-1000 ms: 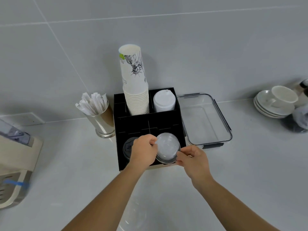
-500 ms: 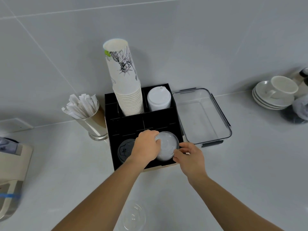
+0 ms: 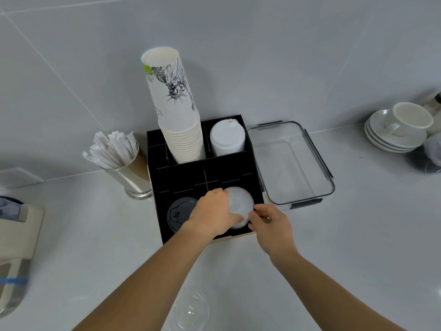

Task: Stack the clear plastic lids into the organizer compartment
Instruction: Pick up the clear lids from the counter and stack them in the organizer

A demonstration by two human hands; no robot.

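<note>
A black organizer (image 3: 181, 174) stands on the counter against the wall. In its front right compartment sits a clear domed lid (image 3: 239, 203), possibly on a stack of them. My left hand (image 3: 212, 215) grips the lid's left side, and my right hand (image 3: 269, 225) pinches its right rim. Another clear domed lid (image 3: 189, 311) lies on the counter near the bottom edge, between my forearms. The front left compartment holds dark lids (image 3: 179, 215), partly hidden by my left hand.
A tall stack of paper cups (image 3: 176, 120) and white lids (image 3: 228, 138) fill the organizer's back compartments. A metal cup of wrapped straws (image 3: 119, 158) stands to its left, a clear rectangular container (image 3: 290, 163) to its right. Saucers with a cup (image 3: 398, 127) sit far right.
Both hands have lowered the clear lid deeper into the front right compartment. The view has shifted, so a second clear lid on the counter shows at the bottom.
</note>
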